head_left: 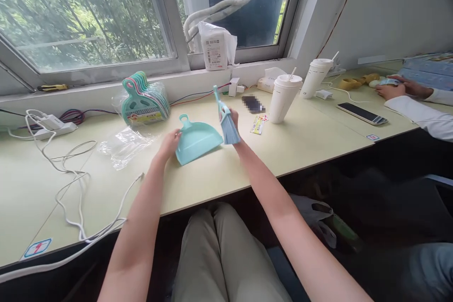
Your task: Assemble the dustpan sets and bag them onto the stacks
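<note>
A mint-green dustpan (200, 139) is on the desk in front of me, its handle loop pointing toward the window. My left hand (170, 144) grips its left edge. My right hand (234, 120) is closed round a small blue-green hand brush (228, 125), held upright with its bristles down beside the dustpan's right corner. Part of my right hand is hidden behind the brush. Right of the brush lies a yellow printed card (259, 124). To the left of the dustpan is a crumpled clear plastic bag (123, 146).
Stacked dustpans in plastic (145, 104) stand by the window sill. White cables (76, 174) cross the desk's left side. Two white cups (285, 99) with straws and a blurred phone (253, 104) are at the right. Farther right, another person's hands (392, 88) hold a small item.
</note>
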{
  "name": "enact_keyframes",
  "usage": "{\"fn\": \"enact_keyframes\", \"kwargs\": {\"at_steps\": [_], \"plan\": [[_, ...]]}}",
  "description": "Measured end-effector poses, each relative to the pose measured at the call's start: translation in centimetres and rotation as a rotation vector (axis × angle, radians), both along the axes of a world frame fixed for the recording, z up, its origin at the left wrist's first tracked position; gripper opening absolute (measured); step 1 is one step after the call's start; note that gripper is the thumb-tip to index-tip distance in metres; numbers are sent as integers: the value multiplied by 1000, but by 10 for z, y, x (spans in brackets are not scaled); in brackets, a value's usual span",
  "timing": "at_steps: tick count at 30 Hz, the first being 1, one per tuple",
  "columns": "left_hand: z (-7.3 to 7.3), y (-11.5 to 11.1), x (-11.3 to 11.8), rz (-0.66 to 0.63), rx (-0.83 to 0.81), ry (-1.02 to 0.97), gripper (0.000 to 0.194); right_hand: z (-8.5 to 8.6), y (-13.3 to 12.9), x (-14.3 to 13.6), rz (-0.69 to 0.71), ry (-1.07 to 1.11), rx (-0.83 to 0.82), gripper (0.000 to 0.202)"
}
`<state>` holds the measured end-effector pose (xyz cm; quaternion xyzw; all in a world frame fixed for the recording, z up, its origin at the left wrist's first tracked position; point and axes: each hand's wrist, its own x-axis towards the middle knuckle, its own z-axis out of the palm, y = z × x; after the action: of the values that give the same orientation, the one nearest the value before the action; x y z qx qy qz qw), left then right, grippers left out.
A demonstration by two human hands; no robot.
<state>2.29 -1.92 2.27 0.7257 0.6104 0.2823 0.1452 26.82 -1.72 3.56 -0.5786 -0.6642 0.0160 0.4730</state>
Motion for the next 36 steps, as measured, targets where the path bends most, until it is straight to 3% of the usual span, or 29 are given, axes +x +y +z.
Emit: {"fn": "enact_keyframes", "kwargs": {"at_steps": [4, 6, 13, 19, 24, 27, 32, 36], "plan": [[4, 1, -22, 88, -49, 201, 38, 2, -6, 30, -245, -77, -56, 47], [4, -1, -28, 114, -41, 262, 35, -2, -10, 34, -304, -172, -134, 41], [7, -6, -34, 238, 110, 178, 39, -14, -8, 22, -413, -313, -344, 32], [9, -13, -31, 326, 229, 139, 36, -13, -15, 13, -387, -413, -283, 32], [9, -14, -36, 450, 208, 116, 38, -19, -17, 1, -282, -402, -394, 28], [11, -14, -34, 417, 163, 116, 40, -20, -17, -1, -241, -376, -411, 26], [7, -11, -33, 244, 47, 313, 37, -16, -16, 2, -197, -327, -455, 24], [3, -7, -38, 174, -7, 334, 36, -7, -18, 3, -198, -205, -353, 29]]}}
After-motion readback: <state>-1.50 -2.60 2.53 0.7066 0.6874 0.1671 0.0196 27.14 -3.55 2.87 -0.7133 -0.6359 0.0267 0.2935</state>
